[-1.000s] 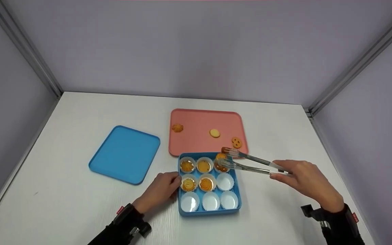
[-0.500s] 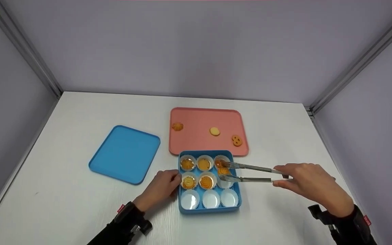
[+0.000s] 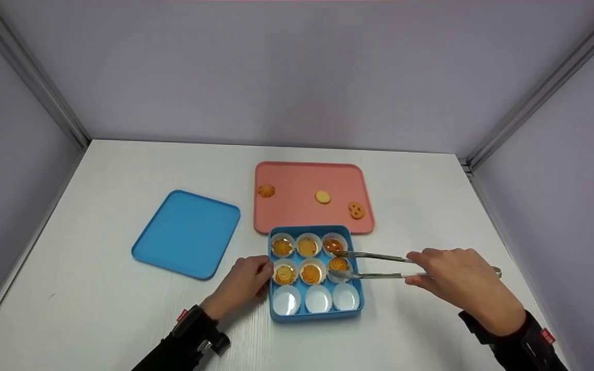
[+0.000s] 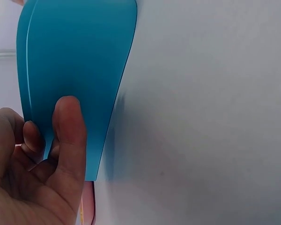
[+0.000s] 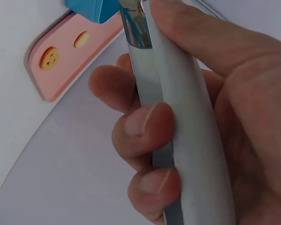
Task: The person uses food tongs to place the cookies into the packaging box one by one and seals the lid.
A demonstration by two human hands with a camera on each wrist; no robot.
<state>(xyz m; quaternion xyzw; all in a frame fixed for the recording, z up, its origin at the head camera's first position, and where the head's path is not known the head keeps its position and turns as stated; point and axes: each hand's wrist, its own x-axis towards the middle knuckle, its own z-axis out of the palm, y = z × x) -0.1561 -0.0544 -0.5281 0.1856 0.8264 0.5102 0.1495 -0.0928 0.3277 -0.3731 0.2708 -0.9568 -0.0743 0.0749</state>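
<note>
My left hand (image 3: 242, 285) grips the left side of a blue box (image 3: 317, 318), a digit lying against its outer wall (image 4: 84, 51) in the left wrist view. White paper cups fill the box in rows. My right hand (image 3: 462, 278) holds a pair of tongs (image 3: 379, 256), its fingers wrapped round the pale handle (image 5: 192, 140). The parted tong tips reach over the right column, either side of a swirled cookie (image 3: 338, 264) in the middle row's right cup. A glossy brown cookie (image 3: 333, 244) sits in the cup behind it. The front row cups (image 3: 318, 299) hold nothing.
Behind the box lies a pink tray (image 3: 297, 175) with a ridged cookie (image 3: 266, 190), a pale round cookie (image 3: 323, 197) and a cookie with holes (image 3: 357, 210). A flat blue lid-like tray (image 3: 186, 234) lies to the left. Walls border the white table (image 3: 70, 309).
The right hand has lowered the tongs toward me, from the back right cup to the middle right one. The swirled cookie now sits in that cup with the tips spread wider. The left hand stays put.
</note>
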